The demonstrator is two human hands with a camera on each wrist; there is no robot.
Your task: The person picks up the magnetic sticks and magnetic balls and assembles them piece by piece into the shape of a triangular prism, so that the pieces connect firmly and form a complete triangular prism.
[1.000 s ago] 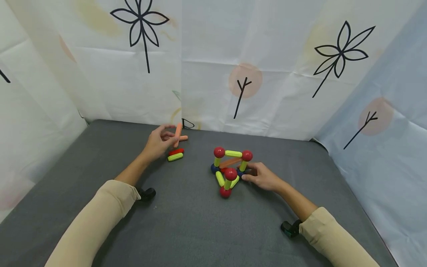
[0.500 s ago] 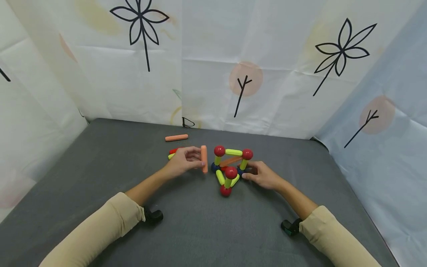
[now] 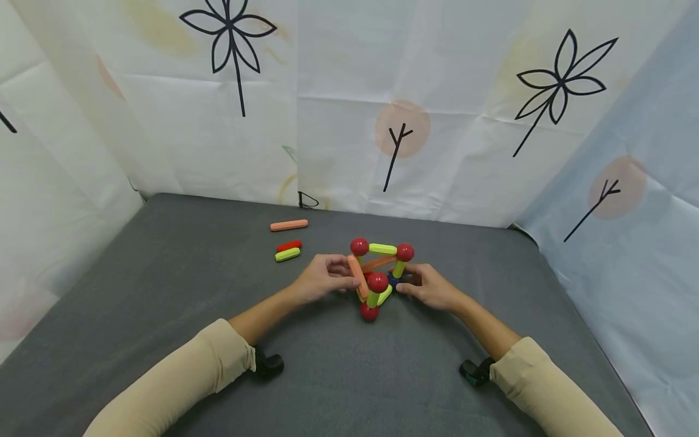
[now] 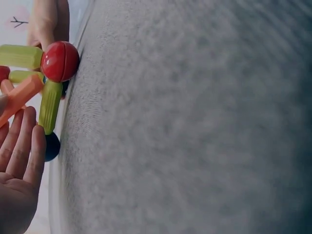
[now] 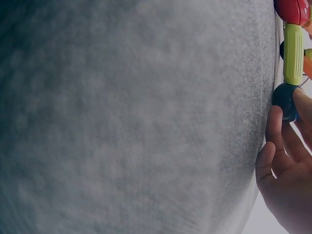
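Observation:
My left hand (image 3: pixel 323 280) pinches an orange rod (image 3: pixel 358 278) between thumb and fingers. The rod slants along the left side of a ball-and-rod frame, between its back-left red ball (image 3: pixel 359 246) and front upper red ball (image 3: pixel 378 282); whether it touches either is unclear. Yellow-green rods (image 3: pixel 382 249) join the frame's red and blue balls, and another orange rod (image 3: pixel 379 264) runs diagonally across its back side. With thumb and fingers, my right hand (image 3: pixel 431 289) grips the blue ball (image 5: pixel 284 101) at the frame's lower right corner. The left blue ball (image 4: pixel 52 146) is hidden in the head view.
Left of the frame lie a loose orange rod (image 3: pixel 289 225), a short red rod (image 3: pixel 289 246) and a short yellow-green rod (image 3: pixel 287 255). All rest on a grey cloth-covered table (image 3: pixel 349 376). A white patterned curtain (image 3: pixel 338 121) stands behind it.
My left hand has carried the orange rod rightward from beside the loose rods to the frame's left side, tilting it on the way. My right hand stays at the blue ball.

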